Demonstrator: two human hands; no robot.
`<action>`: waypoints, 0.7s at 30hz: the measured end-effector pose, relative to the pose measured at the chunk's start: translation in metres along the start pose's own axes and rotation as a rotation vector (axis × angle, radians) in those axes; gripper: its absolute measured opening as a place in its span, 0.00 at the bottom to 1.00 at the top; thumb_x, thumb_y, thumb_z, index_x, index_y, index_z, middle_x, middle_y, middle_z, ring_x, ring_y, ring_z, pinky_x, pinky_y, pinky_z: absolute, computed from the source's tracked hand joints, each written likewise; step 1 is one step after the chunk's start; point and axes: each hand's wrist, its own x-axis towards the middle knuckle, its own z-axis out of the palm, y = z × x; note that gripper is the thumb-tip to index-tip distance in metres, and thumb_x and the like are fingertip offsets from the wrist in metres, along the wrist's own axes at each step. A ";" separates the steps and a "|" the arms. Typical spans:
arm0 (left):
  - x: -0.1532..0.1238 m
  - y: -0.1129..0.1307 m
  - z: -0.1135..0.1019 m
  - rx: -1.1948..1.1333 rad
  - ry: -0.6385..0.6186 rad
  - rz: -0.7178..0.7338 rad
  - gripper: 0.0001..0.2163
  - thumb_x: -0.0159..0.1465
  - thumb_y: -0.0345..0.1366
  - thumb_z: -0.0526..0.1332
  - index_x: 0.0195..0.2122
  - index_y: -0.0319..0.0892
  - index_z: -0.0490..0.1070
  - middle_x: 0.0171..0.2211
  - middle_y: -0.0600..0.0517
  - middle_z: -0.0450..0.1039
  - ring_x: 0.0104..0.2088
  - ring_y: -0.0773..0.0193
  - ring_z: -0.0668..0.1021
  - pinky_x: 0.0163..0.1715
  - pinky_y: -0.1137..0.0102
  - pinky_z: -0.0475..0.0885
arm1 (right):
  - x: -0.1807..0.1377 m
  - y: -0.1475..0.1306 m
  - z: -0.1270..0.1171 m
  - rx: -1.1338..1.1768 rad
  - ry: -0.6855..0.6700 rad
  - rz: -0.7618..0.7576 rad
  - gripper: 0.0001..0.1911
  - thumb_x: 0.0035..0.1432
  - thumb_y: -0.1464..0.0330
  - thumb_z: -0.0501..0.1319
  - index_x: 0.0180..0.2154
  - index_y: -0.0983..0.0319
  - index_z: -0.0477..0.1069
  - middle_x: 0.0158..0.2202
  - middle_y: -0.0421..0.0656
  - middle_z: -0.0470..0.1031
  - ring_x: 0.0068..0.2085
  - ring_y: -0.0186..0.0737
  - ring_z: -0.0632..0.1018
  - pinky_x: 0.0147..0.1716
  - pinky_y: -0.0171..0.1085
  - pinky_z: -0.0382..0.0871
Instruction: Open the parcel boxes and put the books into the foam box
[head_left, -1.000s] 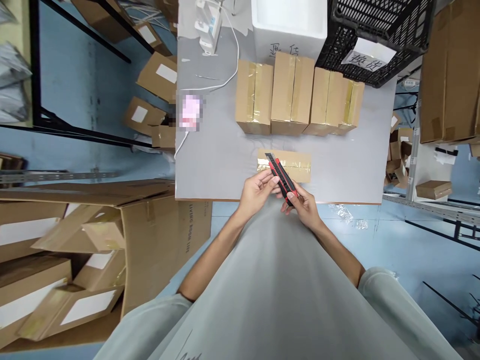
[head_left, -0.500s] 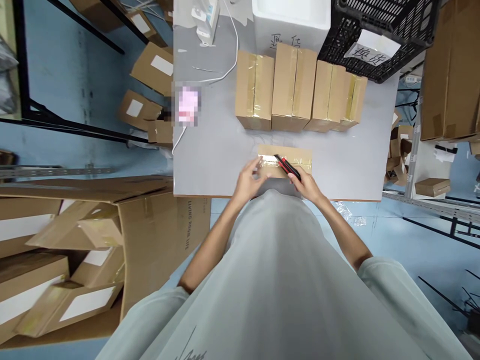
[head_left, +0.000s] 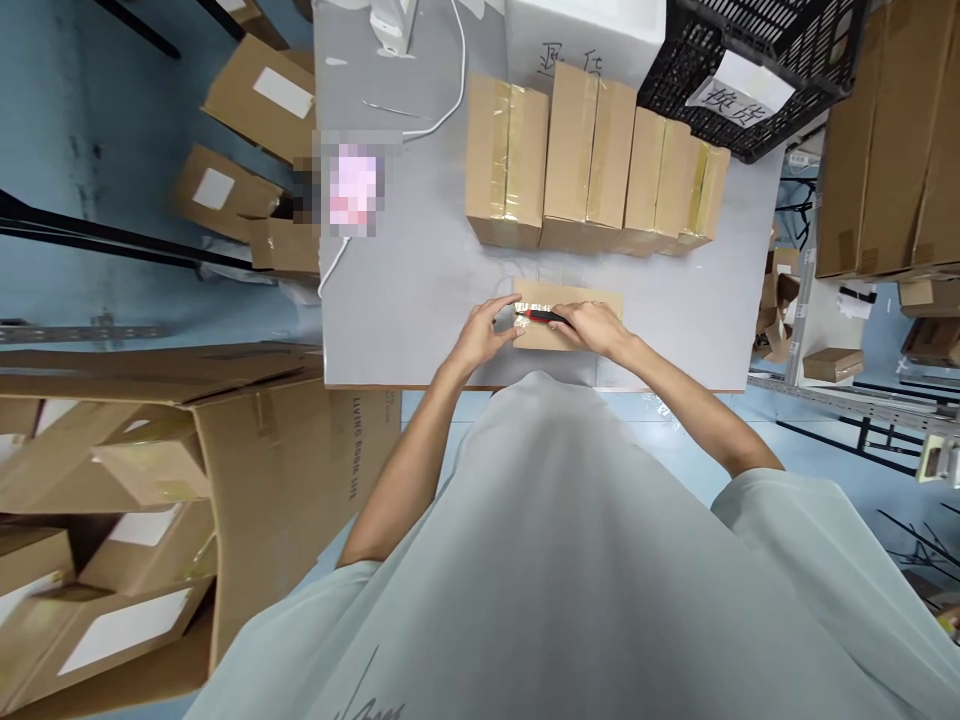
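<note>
Leaning over the grey table (head_left: pixel 405 290), the person has both arms out in front, and all the action sits at its near edge. Up at the far side stands a row of taped cartons (head_left: pixel 585 160), side by side, with a white foam box (head_left: pixel 585 30) and a black crate (head_left: pixel 750 60) behind them, well apart from the hands. A big open cardboard box (head_left: pixel 285 440) stands on the floor to the left.

Now the one that matters: a flat carton (head_left: pixel 600 297) lying on its own near the table's front edge, glossy tape running along its top. The left hand (head_left: pixel 480 335) is at the carton's left end, fingers and thumb curled round that corner, pinning it down. The right hand (head_left: pixel 592 328) lies over the carton's middle, closed tight on a red-and-black knife (head_left: pixel 541 316), which lies low and nearly flat along the tape, its tip pointing left towards the other hand.

So this looks like the start of a cut along the taped seam, tip at the left end. Whether the blade has bitten into the tape is too small to tell. A stroke from here calls for a shallow blade, a straight line along the seam, and left fingers kept clear of the tip.
</note>
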 end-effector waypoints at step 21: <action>-0.010 -0.002 -0.002 0.024 -0.050 -0.136 0.35 0.67 0.50 0.70 0.74 0.50 0.70 0.67 0.41 0.75 0.57 0.49 0.81 0.57 0.55 0.78 | -0.046 0.029 -0.011 -0.257 -0.137 0.125 0.24 0.82 0.73 0.46 0.68 0.65 0.72 0.58 0.62 0.83 0.54 0.55 0.86 0.47 0.45 0.73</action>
